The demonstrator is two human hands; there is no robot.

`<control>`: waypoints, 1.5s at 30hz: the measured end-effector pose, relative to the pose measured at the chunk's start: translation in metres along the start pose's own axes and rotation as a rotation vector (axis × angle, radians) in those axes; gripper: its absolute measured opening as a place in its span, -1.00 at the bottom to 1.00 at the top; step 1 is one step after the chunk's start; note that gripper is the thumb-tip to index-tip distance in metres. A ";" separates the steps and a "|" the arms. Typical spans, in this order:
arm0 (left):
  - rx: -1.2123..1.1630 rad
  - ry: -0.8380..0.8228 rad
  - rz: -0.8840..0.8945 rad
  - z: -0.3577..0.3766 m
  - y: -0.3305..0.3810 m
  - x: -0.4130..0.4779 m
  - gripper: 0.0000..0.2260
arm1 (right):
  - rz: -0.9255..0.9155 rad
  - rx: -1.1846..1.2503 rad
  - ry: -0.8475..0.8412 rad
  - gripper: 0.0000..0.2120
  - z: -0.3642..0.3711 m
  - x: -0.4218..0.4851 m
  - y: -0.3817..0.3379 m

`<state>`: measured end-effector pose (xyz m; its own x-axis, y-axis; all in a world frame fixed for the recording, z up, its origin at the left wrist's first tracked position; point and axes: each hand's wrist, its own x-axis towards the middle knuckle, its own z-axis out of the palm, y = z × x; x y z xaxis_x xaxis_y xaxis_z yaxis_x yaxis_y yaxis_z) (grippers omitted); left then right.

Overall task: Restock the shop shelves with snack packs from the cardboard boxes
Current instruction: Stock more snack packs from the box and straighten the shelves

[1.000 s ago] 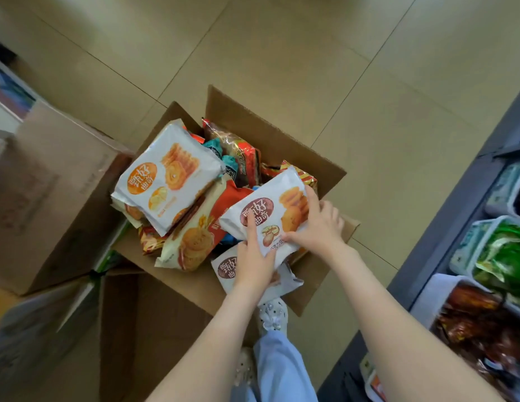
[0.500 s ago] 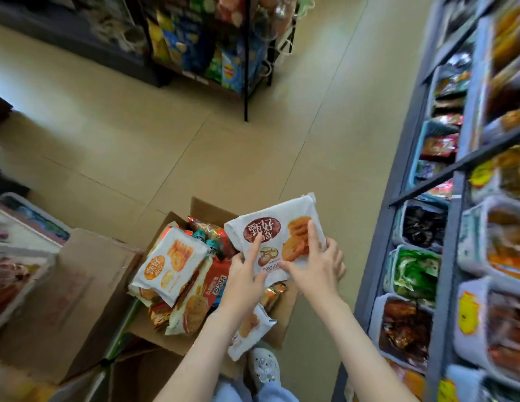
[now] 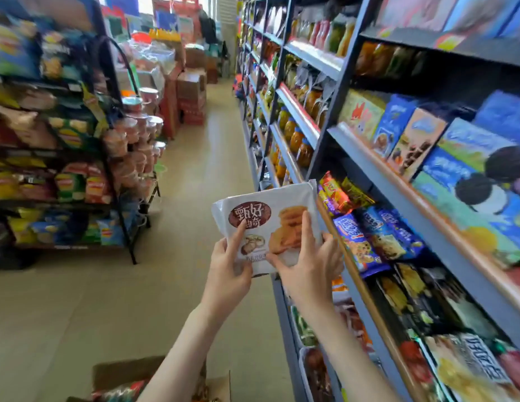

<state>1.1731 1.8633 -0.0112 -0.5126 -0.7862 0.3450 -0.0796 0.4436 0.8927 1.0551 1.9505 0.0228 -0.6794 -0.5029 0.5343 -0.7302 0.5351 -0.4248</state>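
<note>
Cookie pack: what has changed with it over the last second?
The cookie pack was lifted out of the cardboard box, which now sits at the bottom edge of the view, and raised beside the right-hand shelf. The camera swung up from the floor to the aisle. Unchanged: the left hand and right hand both still hold the pack's lower end; nothing was let go.

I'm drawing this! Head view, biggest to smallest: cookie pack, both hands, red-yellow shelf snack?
1. cookie pack
2. left hand and right hand, about alike
3. red-yellow snack, though it sits farther away
</note>
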 end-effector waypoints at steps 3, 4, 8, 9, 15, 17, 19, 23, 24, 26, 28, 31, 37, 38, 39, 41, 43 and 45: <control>-0.046 0.001 0.097 0.026 0.046 0.018 -0.35 | 0.034 -0.033 0.112 0.04 -0.046 0.022 0.014; -0.059 0.006 0.131 0.036 0.059 0.023 -0.34 | 0.041 -0.041 0.144 0.04 -0.060 0.029 0.020; -0.122 0.046 0.288 0.074 0.107 0.037 -0.34 | 0.030 -0.048 0.291 -0.01 -0.112 0.049 0.045; -0.145 0.052 0.328 0.080 0.113 0.039 -0.37 | 0.021 -0.050 0.323 -0.02 -0.121 0.051 0.049; -0.243 0.029 0.453 0.115 0.138 0.049 -0.47 | 0.066 -0.031 0.418 -0.09 -0.154 0.051 0.069; -0.240 -0.006 0.474 0.125 0.143 0.056 -0.47 | 0.088 -0.048 0.431 -0.08 -0.159 0.052 0.077; -0.243 -0.047 0.498 0.137 0.149 0.060 -0.47 | 0.108 -0.059 0.440 -0.07 -0.165 0.053 0.085; -0.247 -0.151 0.557 0.160 0.167 0.061 -0.45 | 0.200 -0.113 0.473 -0.06 -0.183 0.052 0.101; -0.260 -0.186 0.574 0.165 0.170 0.062 -0.44 | 0.218 -0.134 0.485 -0.05 -0.188 0.050 0.105; -0.307 -0.257 0.606 0.174 0.176 0.061 -0.43 | 0.237 -0.176 0.515 -0.04 -0.199 0.045 0.109; -0.363 -0.306 0.628 0.181 0.182 0.058 -0.42 | 0.248 -0.211 0.555 -0.04 -0.209 0.039 0.111; -0.400 -0.314 0.674 0.188 0.190 0.052 -0.42 | 0.291 -0.239 0.582 -0.03 -0.220 0.031 0.111; -0.443 -0.285 0.736 0.196 0.196 0.042 -0.44 | 0.313 -0.265 0.595 -0.03 -0.231 0.019 0.114; -0.448 -0.291 0.753 0.198 0.199 0.041 -0.44 | 0.323 -0.262 0.605 -0.04 -0.234 0.018 0.116; -0.449 -0.299 0.784 0.201 0.203 0.039 -0.43 | 0.339 -0.249 0.614 -0.05 -0.237 0.017 0.118; -0.449 -0.330 0.872 0.208 0.210 0.034 -0.41 | 0.377 -0.221 0.632 -0.07 -0.248 0.013 0.125; -0.474 -0.420 0.942 0.216 0.218 0.027 -0.40 | 0.418 -0.184 0.659 -0.10 -0.261 0.006 0.133; -0.462 -0.530 0.985 0.225 0.229 0.019 -0.40 | 0.464 -0.095 0.677 -0.08 -0.273 0.000 0.140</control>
<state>0.9528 2.0464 0.1348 -0.4768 0.1245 0.8702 0.7996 0.4726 0.3705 0.9732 2.2106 0.1627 -0.6974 0.2846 0.6578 -0.3565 0.6585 -0.6628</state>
